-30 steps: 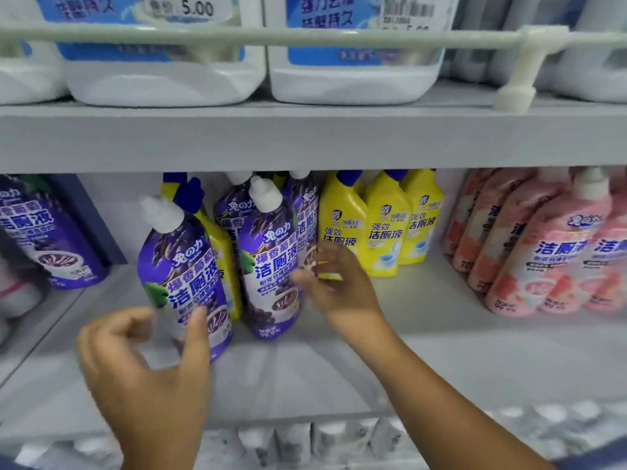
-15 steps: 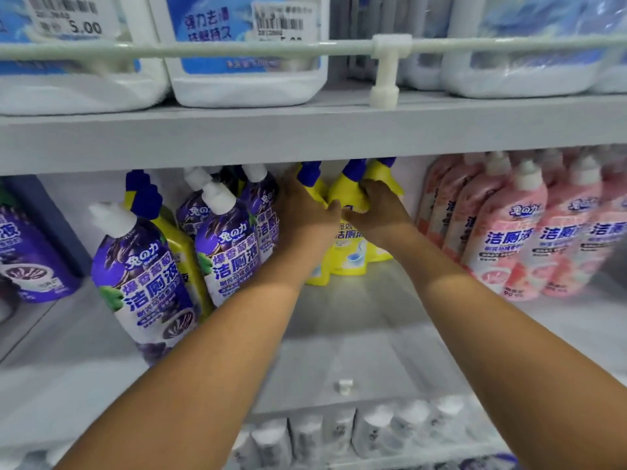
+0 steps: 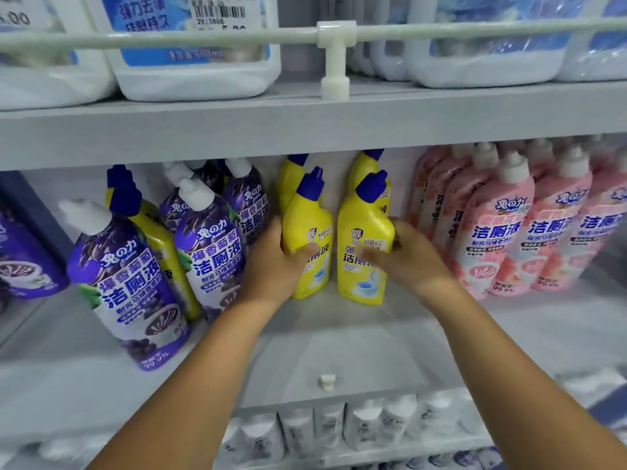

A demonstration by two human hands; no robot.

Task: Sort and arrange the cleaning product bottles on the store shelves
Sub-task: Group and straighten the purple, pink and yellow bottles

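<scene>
- Head view: my left hand point(image 3: 281, 262) wraps the left front yellow bottle point(image 3: 307, 239), thumb across its label, fingers curled behind it out of sight.
- My right hand point(image 3: 403, 256) clasps the right front yellow bottle point(image 3: 364, 245) from its right side; the fingers over the label are motion-blurred, so I cannot make out how they lie.
- Both bottles stand upright at mid-depth of the middle shelf point(image 3: 339, 340), just beside each other with a narrow gap between them, blue caps tilted.
- Two more yellow bottles point(image 3: 291, 179) stand behind them toward the shelf's back edge, mostly hidden, only shoulders and caps showing.
- My forearms reach in from the lower frame edge and converge on the pair.
- Purple bottles point(image 3: 207, 239) crowd the left part of the shelf, leaning; another yellow bottle between them is largely covered.
- Pink bottles point(image 3: 498, 228) fill the right end, the outermost cut off by the frame.
- A small white clip point(image 3: 327, 382) sits near the shelf's front edge.
- White jugs point(image 3: 193, 72) on the upper shelf are cut off at the top, behind a rail point(image 3: 169, 37).
</scene>
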